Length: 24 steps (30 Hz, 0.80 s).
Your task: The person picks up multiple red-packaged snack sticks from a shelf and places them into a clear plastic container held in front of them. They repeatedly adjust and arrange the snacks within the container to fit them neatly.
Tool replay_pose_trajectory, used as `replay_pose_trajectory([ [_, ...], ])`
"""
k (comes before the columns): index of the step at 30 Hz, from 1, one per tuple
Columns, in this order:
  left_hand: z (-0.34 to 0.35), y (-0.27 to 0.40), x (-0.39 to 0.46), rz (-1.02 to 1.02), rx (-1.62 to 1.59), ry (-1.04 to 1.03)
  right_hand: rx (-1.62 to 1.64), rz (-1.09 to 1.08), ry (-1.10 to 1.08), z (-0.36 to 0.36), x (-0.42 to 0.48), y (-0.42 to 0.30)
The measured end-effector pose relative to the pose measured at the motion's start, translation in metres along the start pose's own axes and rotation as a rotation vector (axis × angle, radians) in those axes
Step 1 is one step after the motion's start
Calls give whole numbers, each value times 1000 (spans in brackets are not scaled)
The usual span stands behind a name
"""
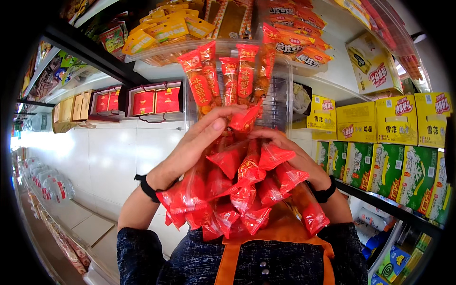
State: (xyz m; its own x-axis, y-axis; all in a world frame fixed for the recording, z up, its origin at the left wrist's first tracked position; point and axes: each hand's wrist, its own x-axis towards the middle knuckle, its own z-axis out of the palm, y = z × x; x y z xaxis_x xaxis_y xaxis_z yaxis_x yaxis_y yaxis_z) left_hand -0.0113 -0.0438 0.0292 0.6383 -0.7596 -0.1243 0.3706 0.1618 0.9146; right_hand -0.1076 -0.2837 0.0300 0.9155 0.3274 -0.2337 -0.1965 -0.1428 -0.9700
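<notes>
A large bundle of snack sticks in red-ended clear wrappers [245, 174] rests against my chest and forearms. My left hand [208, 131] lies over the upper left of the bundle, thumb and fingers bent around wrappers near one red wrapper end. My right hand [281, 140] is at the bundle's right side, its fingers partly hidden by the wrappers. Just beyond my hands, several more wrapped sticks [245, 76] stand fanned out over a clear plastic bin [289, 92] with a ribbed inside. Their lower ends are hidden behind my hands.
Yellow cartons [393, 119] stand on green cartons [386, 171] at the right. Ahead, a shelf bin [156, 51] holds yellow packets, with orange packets [295, 44] beside it. Red gift boxes [155, 101] sit at the left below the shelf; large water bottles [57, 187] stand farther left on the floor.
</notes>
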Motion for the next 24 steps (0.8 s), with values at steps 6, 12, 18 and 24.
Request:
replay_pose_trajectory([
  [6, 26, -7, -10, -77, -50, -133, 188, -118, 207, -12, 23, 30],
  [12, 18, -7, -9, -63, 52, -237, -179, -233, 460, -50, 79, 46],
  [18, 22, -6, -11, -112, -30, -202, -4, -345, 396, -49, 112, 76],
  [24, 21, -5, -9, -95, 29, -210, 63, -162, 414, -52, 121, 75],
])
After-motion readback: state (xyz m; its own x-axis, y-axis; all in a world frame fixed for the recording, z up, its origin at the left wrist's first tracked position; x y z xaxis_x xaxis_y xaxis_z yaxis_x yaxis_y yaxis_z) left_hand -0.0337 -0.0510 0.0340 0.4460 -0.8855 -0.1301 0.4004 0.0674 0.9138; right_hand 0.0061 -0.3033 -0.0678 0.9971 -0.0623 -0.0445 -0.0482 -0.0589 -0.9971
